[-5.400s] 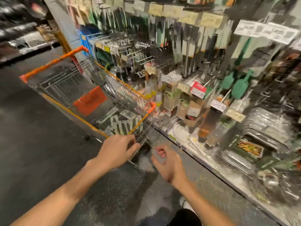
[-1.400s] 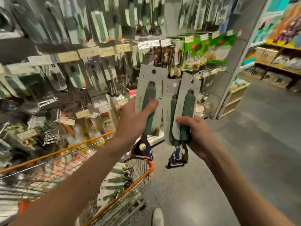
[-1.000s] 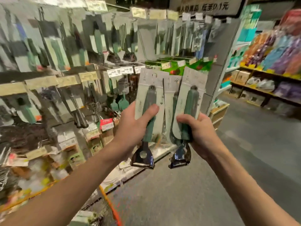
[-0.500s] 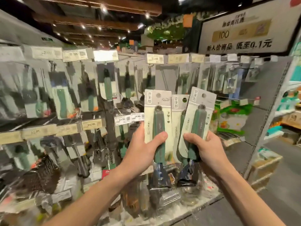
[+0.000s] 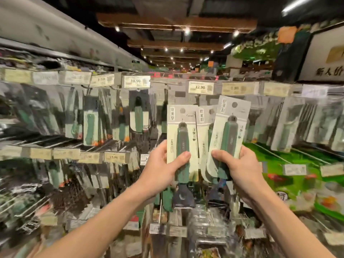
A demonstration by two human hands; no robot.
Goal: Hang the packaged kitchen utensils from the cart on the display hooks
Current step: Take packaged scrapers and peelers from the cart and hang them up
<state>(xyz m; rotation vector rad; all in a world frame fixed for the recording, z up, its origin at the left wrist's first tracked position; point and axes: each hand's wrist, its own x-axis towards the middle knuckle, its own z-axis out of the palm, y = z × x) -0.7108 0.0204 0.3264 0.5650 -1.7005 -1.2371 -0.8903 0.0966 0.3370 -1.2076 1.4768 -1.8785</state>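
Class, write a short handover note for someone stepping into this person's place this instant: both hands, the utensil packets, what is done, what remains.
Left hand: grips one green-handled utensil packet, upright, thumb across the handle.
Right hand: grips a fanned stack of at least two similar packets.
Where: all are held up in front of the display wall; none is on a hook. The cart is out of view.
Done: packets picked up and raised.
Left: find the matching hook and thread each card's hole onto it.
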